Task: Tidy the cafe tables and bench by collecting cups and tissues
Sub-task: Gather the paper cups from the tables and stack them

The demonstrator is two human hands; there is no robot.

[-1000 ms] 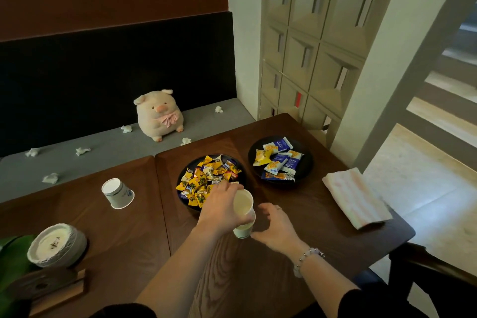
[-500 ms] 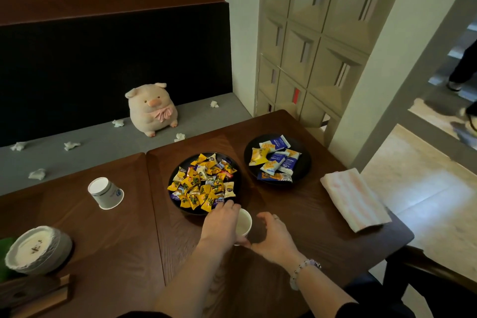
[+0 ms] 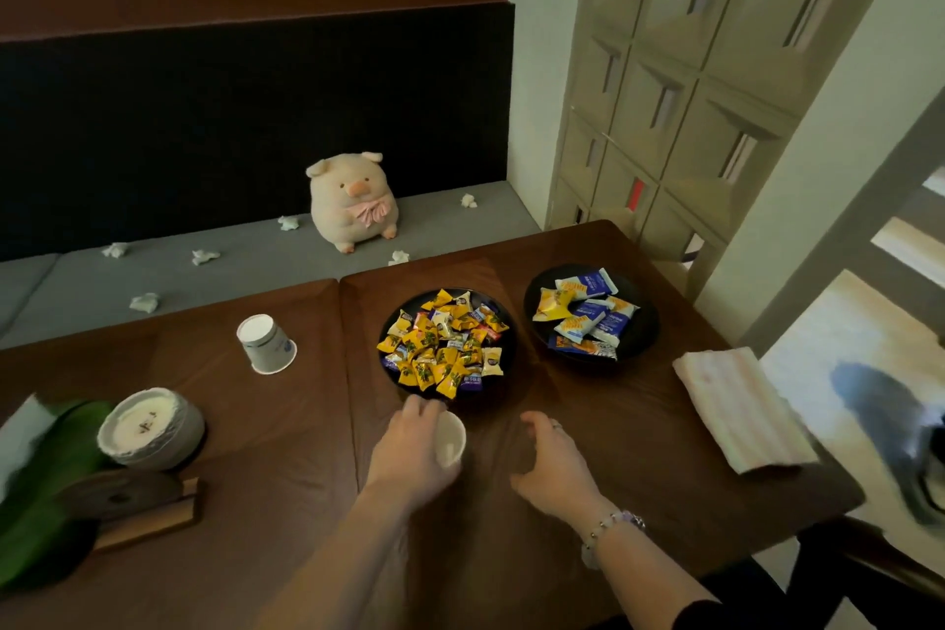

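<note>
My left hand [image 3: 411,453] grips a white paper cup [image 3: 450,439] that stands upright on the dark wooden table [image 3: 613,425], just in front of the candy plate. A little to the right, my right hand [image 3: 549,463] hovers over the table with loosely curled fingers and holds nothing. A second paper cup [image 3: 266,344] stands upside down on the left table. Several crumpled tissues lie on the grey bench [image 3: 245,266], among them a tissue [image 3: 144,303] near the table edge, a tissue [image 3: 204,256] further back and a tissue [image 3: 469,201] at the far right.
A black plate of yellow candies [image 3: 445,345] and a black plate of blue snack packs [image 3: 588,315] sit at the table's back. A folded striped cloth [image 3: 741,409] lies at right. A candle jar [image 3: 151,427], green leaves and a wooden stand are at left. A plush pig [image 3: 353,200] sits on the bench.
My left hand has set the cup down onto the table near the candy plate and keeps hold of it. My right hand has drawn away from the cup to the right.
</note>
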